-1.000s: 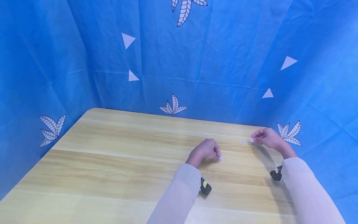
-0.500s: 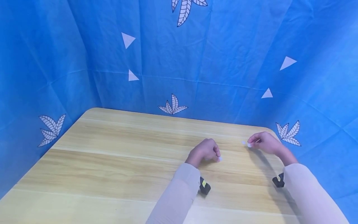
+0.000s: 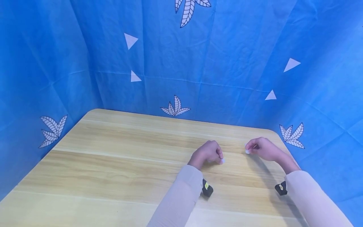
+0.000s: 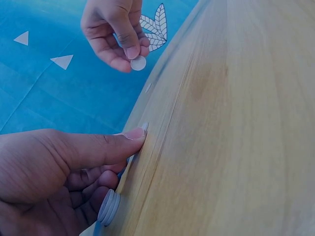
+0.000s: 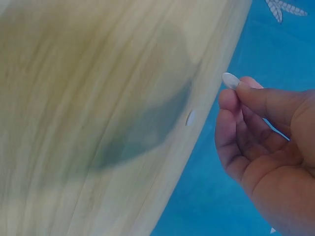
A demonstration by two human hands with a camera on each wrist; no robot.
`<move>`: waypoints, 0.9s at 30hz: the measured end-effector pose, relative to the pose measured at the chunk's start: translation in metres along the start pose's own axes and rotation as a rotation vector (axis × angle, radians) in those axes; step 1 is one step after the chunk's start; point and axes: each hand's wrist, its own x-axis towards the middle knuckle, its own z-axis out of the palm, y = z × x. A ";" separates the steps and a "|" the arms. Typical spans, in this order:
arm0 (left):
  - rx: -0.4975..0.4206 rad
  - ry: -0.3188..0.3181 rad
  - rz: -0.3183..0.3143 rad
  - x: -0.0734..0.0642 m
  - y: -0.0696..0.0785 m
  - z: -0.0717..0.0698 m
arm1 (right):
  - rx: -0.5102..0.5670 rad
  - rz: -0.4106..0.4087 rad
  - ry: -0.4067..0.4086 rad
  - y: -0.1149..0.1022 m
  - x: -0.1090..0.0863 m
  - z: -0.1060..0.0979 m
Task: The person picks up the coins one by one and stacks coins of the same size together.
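Note:
My left hand (image 3: 208,152) is low over the table, pinching a small white disc (image 4: 145,127) between thumb and finger. A short stack of several white discs (image 4: 109,208) sits right by its curled lower fingers in the left wrist view; the head view hides this stack. My right hand (image 3: 264,149) pinches another thin white disc (image 5: 230,80) by its edge, raised over the right part of the table. Beneath that hand, one loose white disc (image 5: 190,118) lies flat on the wood near the far edge.
The pale wood-grain table (image 3: 119,164) has rounded far corners. Blue cloth (image 3: 158,56) with white leaf and triangle prints hangs behind it and along both sides. A black wrist camera (image 3: 207,189) juts from the left sleeve, another black camera (image 3: 281,188) from the right.
My right hand has moved left and a little nearer with its disc, now covering most of the loose disc in the head view. The left hand has stayed in place.

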 end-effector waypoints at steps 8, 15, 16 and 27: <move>-0.010 0.003 -0.012 0.000 0.001 -0.001 | 0.021 -0.036 -0.030 -0.014 0.000 0.010; 0.003 -0.003 -0.021 0.000 0.001 0.000 | 0.095 -0.054 -0.042 -0.019 -0.001 0.022; 0.003 -0.003 -0.023 0.000 0.001 0.001 | 0.107 -0.056 -0.044 -0.021 0.000 0.024; 0.001 0.004 -0.032 0.001 0.002 0.000 | 0.105 -0.054 0.009 -0.035 0.002 0.044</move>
